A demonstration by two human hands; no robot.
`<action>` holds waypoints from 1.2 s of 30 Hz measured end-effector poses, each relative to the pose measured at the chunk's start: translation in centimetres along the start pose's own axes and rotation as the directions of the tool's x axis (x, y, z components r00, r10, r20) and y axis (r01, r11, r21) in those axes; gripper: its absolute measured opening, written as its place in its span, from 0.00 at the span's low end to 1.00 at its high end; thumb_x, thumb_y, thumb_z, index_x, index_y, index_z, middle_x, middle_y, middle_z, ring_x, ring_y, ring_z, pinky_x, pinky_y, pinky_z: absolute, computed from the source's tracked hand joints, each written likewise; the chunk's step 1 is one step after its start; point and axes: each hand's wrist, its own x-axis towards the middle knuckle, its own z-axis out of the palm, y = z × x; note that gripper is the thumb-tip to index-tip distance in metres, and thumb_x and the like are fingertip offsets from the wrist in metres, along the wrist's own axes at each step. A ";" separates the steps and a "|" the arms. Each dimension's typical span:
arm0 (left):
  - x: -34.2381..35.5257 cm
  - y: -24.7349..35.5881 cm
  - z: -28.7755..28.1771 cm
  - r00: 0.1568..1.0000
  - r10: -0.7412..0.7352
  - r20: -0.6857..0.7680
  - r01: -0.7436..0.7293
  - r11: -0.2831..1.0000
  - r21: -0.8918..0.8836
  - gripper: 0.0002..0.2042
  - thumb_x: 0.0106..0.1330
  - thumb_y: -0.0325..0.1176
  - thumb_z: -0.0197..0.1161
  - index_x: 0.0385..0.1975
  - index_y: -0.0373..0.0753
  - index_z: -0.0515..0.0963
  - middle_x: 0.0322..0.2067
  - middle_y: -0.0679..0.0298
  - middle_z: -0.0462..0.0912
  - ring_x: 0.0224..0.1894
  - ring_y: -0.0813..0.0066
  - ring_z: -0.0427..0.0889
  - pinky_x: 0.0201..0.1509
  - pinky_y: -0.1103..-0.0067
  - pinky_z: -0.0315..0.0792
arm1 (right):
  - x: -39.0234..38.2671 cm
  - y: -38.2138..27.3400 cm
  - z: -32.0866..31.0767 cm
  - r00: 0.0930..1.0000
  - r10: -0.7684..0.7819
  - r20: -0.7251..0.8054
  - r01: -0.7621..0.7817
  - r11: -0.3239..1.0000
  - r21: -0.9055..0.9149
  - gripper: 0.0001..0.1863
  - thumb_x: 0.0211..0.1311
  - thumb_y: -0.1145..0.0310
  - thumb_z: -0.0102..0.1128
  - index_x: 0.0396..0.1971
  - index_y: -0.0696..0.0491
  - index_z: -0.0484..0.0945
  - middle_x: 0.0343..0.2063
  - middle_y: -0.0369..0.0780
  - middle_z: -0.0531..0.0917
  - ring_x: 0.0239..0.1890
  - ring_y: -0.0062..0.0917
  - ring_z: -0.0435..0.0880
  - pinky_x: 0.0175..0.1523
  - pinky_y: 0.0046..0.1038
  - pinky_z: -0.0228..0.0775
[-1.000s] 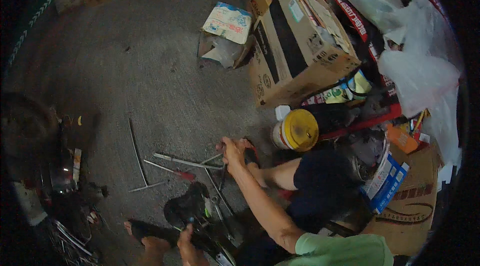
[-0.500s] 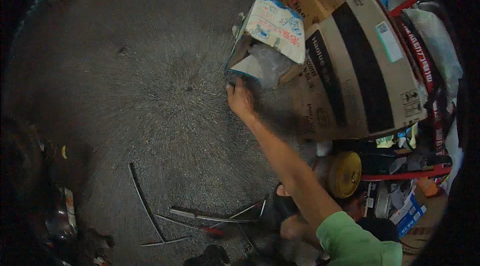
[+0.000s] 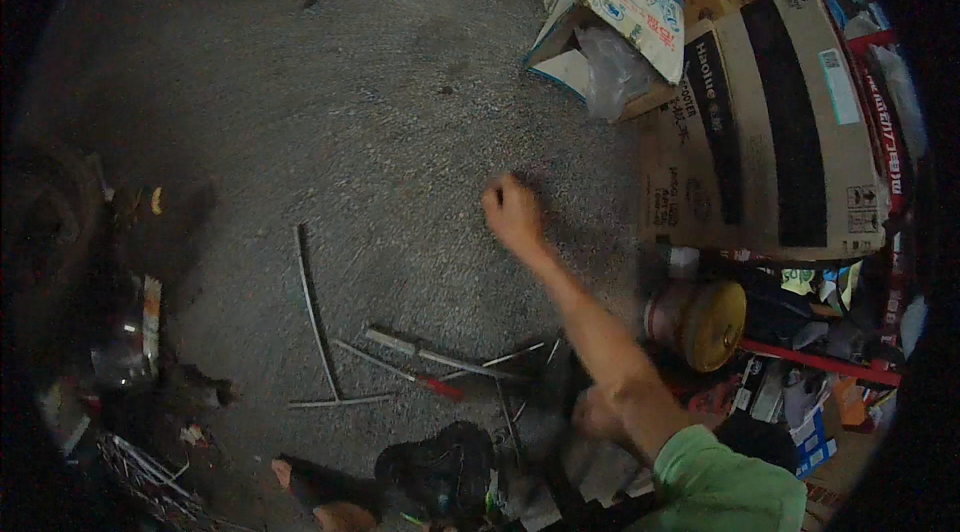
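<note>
My right hand [image 3: 512, 216] hovers over the grey floor in the middle of the view, its arm coming in from the lower right in a green sleeve. The fingers are curled in and slightly smeared by motion. Whatever they hold, if anything, is hidden. Beyond the hand, apart from it, stands an opened white carton [image 3: 632, 7] with clear plastic wrapping [image 3: 608, 72] inside. Nearer to me, long thin metal strips [image 3: 318, 322] and a rod with a red handle [image 3: 438, 388] lie on the floor. My left hand does not show.
A large brown cardboard box [image 3: 770, 132] fills the right side, with a yellow-ended round canister [image 3: 715, 326] below it. A red-edged shelf [image 3: 820, 362] holds clutter. A black rounded object [image 3: 440, 467] lies near my feet. Dark machine parts [image 3: 125, 357] stand at left.
My right hand has drawn back from the white carton's lower flap toward me. The whole view has shifted, bringing a foot and the black rounded object further into sight.
</note>
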 end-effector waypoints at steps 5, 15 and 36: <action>-3.6 -2.9 -0.3 0.999 0.047 0.012 -0.047 0.998 -0.049 0.31 0.68 0.52 0.55 0.64 0.35 0.64 0.56 0.56 0.70 0.57 0.58 0.69 0.60 0.63 0.63 | -14.7 -4.0 1.9 0.993 0.095 0.074 -0.100 0.993 0.066 0.10 0.58 0.66 0.58 0.35 0.57 0.76 0.29 0.51 0.82 0.33 0.49 0.82 0.38 0.44 0.73; -6.9 -12.8 -0.6 0.998 -0.002 0.058 0.000 1.000 0.024 0.31 0.67 0.53 0.56 0.62 0.35 0.67 0.62 0.55 0.65 0.63 0.55 0.66 0.63 0.64 0.63 | -17.9 -3.1 -2.6 0.977 0.010 0.212 -0.010 1.000 -0.002 0.22 0.54 0.57 0.65 0.45 0.57 0.80 0.38 0.51 0.83 0.41 0.43 0.83 0.45 0.39 0.73; -19.8 -2.3 -3.6 0.788 0.546 0.285 -0.422 0.815 -0.397 0.15 0.66 0.45 0.57 0.41 0.40 0.79 0.34 0.63 0.83 0.36 0.69 0.81 0.44 0.73 0.74 | -26.9 -26.8 -35.9 0.630 -0.768 0.111 0.681 0.616 0.395 0.15 0.61 0.65 0.60 0.43 0.59 0.78 0.31 0.48 0.83 0.29 0.34 0.84 0.34 0.33 0.76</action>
